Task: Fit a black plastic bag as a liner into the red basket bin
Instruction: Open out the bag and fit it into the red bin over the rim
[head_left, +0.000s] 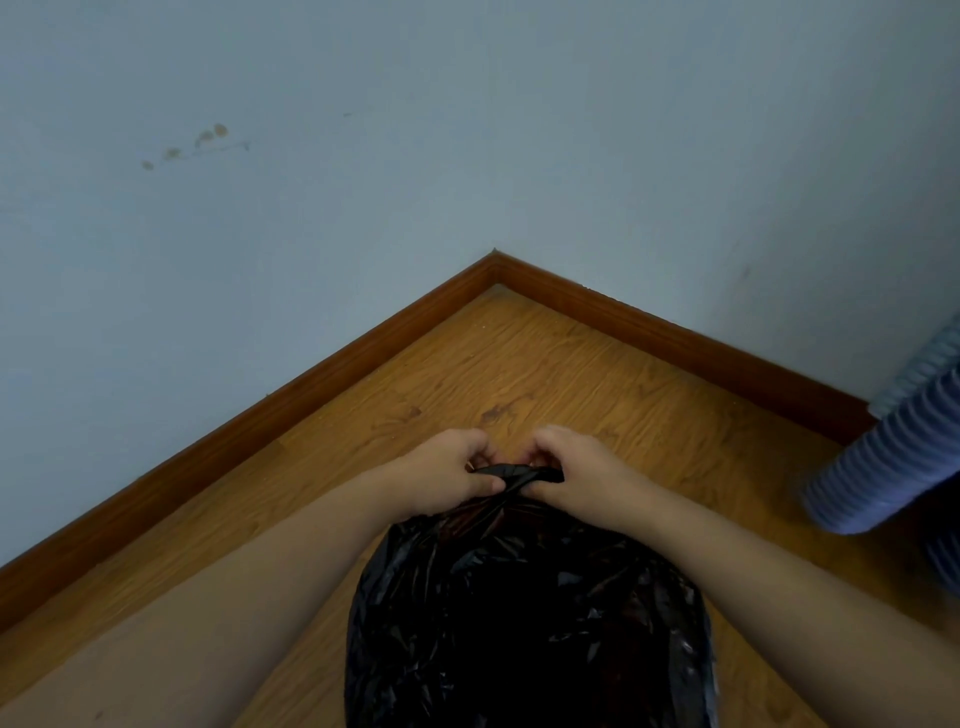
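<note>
The crinkled, glossy black plastic bag (524, 613) spreads out below both hands, nearer the camera than the wooden skirting-board corner (494, 270); no red basket bin shows, so whether it sits under the film cannot be told. The left hand (447, 473) and right hand (576, 467) each pinch closed on a bunched lip of the bag, on the side toward that corner, thumbs pressed on the gathered film. Judging from this, thin plastic pulled apart too sharply could tear, or the lip could slip free and collapse.
</note>
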